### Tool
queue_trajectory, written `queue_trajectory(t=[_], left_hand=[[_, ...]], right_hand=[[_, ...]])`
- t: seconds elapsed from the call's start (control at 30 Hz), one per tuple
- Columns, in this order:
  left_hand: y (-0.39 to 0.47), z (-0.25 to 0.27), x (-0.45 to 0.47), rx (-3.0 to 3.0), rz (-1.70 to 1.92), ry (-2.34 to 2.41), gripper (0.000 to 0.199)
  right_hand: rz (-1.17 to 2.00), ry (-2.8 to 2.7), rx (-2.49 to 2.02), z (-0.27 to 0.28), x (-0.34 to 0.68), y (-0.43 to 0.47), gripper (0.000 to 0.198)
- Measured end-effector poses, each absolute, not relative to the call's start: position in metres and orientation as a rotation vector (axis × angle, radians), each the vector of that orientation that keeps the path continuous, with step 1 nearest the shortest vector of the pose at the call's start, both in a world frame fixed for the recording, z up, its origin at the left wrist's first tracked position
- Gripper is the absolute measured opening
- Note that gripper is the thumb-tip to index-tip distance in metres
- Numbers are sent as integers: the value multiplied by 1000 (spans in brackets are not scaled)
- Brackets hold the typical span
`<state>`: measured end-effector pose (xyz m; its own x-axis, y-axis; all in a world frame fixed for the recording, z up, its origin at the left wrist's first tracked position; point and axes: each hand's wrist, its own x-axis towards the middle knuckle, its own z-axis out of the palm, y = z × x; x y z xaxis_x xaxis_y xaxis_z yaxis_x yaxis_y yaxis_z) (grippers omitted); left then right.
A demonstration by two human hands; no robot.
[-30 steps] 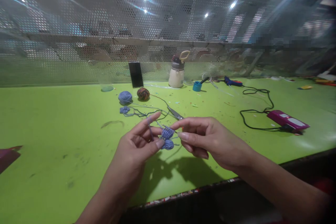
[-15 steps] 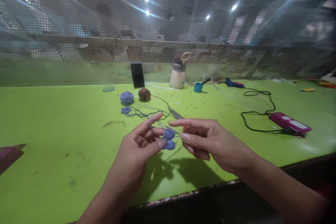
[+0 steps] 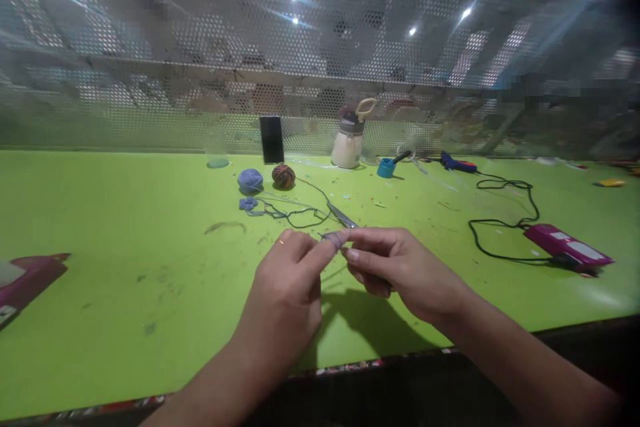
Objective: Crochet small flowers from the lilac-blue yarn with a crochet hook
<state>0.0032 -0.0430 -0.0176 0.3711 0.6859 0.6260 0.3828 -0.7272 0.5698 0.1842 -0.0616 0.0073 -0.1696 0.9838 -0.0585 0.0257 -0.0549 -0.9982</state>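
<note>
My left hand is closed, back of the hand toward me, thumb pressed along a small blue-purple crochet piece. Most of that piece is hidden behind my fingers. My right hand pinches a thin crochet hook, whose dark tip pokes out past the loops; its shaft is largely covered. Both sets of fingertips meet at the yarn. Just beyond them lie scissors, handles hidden by my right hand. Further back sit a blue yarn ball, a dark multicoloured yarn ball and a small blue crochet flower.
A phone stands upright by a bottle at the mesh screen. Right of them are a blue tape roll, a glue gun and a magenta power strip with black cable. Another magenta object is at far left.
My left hand has turned over from an open-palmed hold, its fingers now folded and the thumb over the crochet piece. The piece is mostly covered now. The view has shifted slightly left.
</note>
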Motion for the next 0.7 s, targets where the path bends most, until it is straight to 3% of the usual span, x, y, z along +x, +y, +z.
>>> queue_trajectory(t=[0.13, 0.23, 0.43, 0.7], left_hand=[[-40, -31, 8, 2476, 1532, 902, 50], [-39, -34, 11, 2211, 1753, 806, 51], [-40, -18, 10, 1152, 1226, 822, 38], [-31, -9, -1, 1027, 925, 729, 34]], right_hand=[[1385, -1021, -1018, -6, 166, -66, 25], [1356, -830, -835, -15, 150, -73, 21], [1220, -855, -794, -25, 145, -78, 17], [1120, -1219, -1005, -23, 170, -84, 33]])
